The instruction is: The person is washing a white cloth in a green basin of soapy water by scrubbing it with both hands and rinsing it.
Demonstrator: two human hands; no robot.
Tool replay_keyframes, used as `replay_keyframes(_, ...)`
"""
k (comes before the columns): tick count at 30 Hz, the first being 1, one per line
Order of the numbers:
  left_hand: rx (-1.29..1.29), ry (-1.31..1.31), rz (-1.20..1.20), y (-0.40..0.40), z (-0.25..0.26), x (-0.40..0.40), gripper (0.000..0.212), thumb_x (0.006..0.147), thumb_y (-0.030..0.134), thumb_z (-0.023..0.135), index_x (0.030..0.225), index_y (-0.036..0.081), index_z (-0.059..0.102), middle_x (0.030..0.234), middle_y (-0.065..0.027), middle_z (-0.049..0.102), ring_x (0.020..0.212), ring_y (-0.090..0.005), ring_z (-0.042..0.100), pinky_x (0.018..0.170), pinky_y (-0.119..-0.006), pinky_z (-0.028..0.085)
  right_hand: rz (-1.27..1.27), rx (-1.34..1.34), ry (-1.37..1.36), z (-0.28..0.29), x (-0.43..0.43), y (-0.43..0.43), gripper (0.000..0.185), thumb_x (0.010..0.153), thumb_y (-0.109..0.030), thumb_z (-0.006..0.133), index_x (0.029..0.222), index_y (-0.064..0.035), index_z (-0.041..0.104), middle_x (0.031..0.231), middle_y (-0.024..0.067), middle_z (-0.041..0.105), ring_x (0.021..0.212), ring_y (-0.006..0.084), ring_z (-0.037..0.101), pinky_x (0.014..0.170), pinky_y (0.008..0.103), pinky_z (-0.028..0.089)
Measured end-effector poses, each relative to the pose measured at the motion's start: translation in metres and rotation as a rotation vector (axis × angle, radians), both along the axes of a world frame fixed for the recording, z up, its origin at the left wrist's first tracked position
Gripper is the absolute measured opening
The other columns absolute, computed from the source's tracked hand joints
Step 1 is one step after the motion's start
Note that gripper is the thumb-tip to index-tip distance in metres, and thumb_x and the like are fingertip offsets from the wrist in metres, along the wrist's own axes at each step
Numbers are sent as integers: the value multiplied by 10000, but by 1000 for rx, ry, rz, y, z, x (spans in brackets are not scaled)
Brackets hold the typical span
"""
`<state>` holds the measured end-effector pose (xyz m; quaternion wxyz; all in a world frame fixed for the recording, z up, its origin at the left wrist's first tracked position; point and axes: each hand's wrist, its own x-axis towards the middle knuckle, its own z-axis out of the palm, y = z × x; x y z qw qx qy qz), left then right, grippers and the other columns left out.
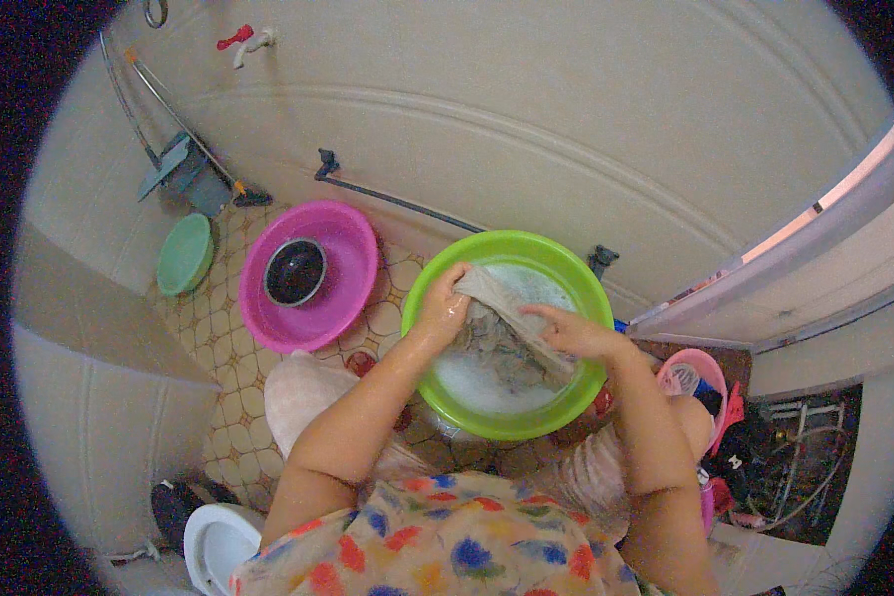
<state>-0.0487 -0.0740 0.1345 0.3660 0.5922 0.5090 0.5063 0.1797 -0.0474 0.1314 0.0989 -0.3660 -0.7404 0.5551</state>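
Observation:
A bright green plastic basin (508, 428) stands on the floor in front of me, holding foamy, soapy water (465, 391). Within it a wet grey-beige cloth (503, 335) lies bunched, partly in the suds. My left hand (447, 302) grips the cloth's upper edge near the basin's left side, with foam on the skin. From there a strip of fabric stretches down to the right. Against that strip is my right hand (570, 328), its index finger extended to the left; the other fingers curl at the fabric, and how firmly they hold it is unclear.
To the left sits a magenta basin (350, 261) with a dark round bowl (296, 272) inside. Beyond it are a small green basin (186, 255), a dustpan (194, 175) and a broom (249, 197). A pink basket (696, 365) stands at right, a toilet (223, 551) at lower left.

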Motion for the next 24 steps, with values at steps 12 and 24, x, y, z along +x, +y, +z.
replay_keyframes(12,-72,443,-133,5,-9,-22,287,660,35,506,944,61,533,889,-126,579,866,-261,544,748,-325,414,-693,558,6,-29,38,40,143,798,-170,475,850,-37,480,726,108,506,693,253,505,691,334,407)
replay_keyframes(24,-21,546,-193,1,-25,10,263,693,200,579,887,29,531,904,-142,552,810,-286,522,712,-338,410,-622,99,259,2,10,15,80,827,-153,470,844,-75,466,701,-38,446,618,63,392,568,200,335)
